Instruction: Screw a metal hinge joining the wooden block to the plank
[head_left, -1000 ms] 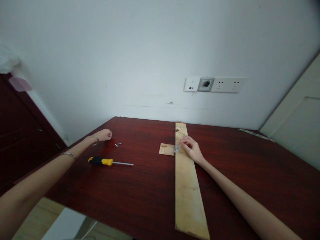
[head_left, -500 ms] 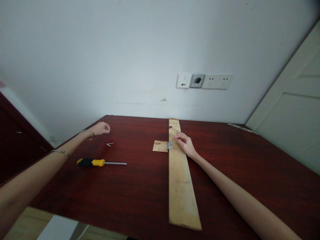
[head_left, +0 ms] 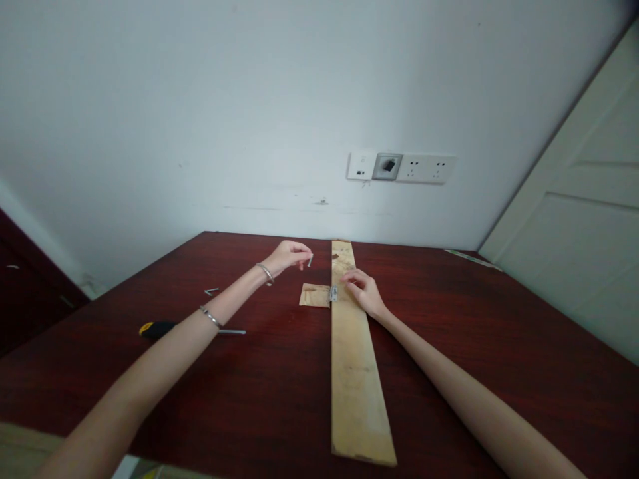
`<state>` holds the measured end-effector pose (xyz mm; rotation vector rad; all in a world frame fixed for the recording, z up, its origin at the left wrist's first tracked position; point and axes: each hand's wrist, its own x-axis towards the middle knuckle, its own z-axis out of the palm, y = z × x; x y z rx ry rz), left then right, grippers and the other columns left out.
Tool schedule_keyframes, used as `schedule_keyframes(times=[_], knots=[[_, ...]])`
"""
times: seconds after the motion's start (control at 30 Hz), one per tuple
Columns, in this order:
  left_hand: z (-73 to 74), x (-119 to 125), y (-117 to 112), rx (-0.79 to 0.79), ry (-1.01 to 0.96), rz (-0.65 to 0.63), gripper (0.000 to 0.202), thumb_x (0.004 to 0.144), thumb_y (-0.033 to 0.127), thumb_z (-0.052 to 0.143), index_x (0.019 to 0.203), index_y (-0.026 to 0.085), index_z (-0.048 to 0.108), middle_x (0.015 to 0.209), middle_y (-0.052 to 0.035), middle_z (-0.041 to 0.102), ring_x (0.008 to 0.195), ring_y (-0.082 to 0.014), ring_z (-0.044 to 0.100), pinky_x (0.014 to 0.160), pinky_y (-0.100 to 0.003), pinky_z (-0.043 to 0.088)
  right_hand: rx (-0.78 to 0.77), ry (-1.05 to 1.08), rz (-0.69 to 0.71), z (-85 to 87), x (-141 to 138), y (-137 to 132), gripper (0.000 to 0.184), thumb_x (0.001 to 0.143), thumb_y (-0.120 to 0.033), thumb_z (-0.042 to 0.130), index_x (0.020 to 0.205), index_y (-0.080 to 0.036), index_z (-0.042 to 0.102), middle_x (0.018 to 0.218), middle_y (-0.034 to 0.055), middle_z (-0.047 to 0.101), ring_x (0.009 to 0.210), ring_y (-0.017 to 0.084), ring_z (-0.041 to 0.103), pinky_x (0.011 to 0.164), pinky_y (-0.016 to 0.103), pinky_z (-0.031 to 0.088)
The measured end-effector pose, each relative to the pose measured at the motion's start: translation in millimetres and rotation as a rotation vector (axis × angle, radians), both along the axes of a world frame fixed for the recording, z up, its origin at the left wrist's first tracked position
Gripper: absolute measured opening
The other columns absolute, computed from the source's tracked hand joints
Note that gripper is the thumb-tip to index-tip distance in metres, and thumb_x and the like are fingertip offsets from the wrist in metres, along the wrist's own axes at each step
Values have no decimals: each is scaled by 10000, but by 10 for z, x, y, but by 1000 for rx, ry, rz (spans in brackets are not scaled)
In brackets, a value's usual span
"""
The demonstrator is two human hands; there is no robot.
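Observation:
Pinched between the thumb and fingers of my left hand (head_left: 289, 255) is a small metal screw (head_left: 310, 260), held above the table left of a long wooden board (head_left: 357, 372). My right hand (head_left: 367, 293) rests on the board's right side, fingers loosely bent, thumb apart, holding nothing visible. Just left of those fingertips, a metal hinge (head_left: 334, 293) lies on the board's left edge, joining a small wooden piece (head_left: 314, 295) beside it. Partly behind my left forearm lies a screwdriver (head_left: 157, 328) with a black and yellow handle.
More screws (head_left: 211, 291) lie on the dark red table (head_left: 269, 392), left of my left forearm. Behind the table, the white wall carries a row of sockets (head_left: 424, 169). A pale panelled door (head_left: 589, 219) stands at the right, and a flat strip (head_left: 472, 259) lies near the back right corner.
My left hand has moved right from the far left of the table toward the board, with a screw now showing in its fingers. The right hand stays on the board. The view shifted slightly.

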<state>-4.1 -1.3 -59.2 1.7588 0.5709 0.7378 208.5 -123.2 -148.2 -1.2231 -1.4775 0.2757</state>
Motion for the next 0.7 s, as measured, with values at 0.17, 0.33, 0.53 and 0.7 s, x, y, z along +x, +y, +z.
schedule_keyframes(times=[0.17, 0.33, 0.53, 0.7], knots=[[-236, 263, -193, -289, -185, -48, 218, 602, 251, 776, 691, 103, 644, 544, 13, 528, 496, -65, 460, 502, -228, 439, -8, 11, -12, -45, 28, 46, 163, 707, -186, 528, 773, -198, 676, 842, 40, 648, 765, 178, 586, 690, 318, 469], [-273, 321, -354, -510, -257, -121, 214, 610, 229, 777, 649, 102, 609, 599, 9, 524, 502, -57, 449, 480, -211, 405, 3, 51, -51, -18, -1, 69, 152, 735, -240, 555, 832, -187, 660, 799, 36, 641, 664, 147, 562, 640, 297, 473], [-151, 342, -483, -786, -342, -114, 126, 750, 124, 639, 636, 129, 587, 653, -4, 548, 494, -52, 438, 506, -208, 410, 122, -66, -4, 347, -188, -71, 209, 826, -321, 556, 998, -234, 637, 871, 41, 608, 667, 133, 556, 539, 251, 451], [-148, 351, -534, -852, -332, -114, 172, 811, 112, 561, 642, 130, 583, 628, 0, 527, 508, -65, 456, 545, -220, 427, 180, -269, 54, 544, -243, -165, 229, 868, -306, 517, 1061, -265, 633, 935, 53, 590, 695, 138, 559, 552, 262, 473]])
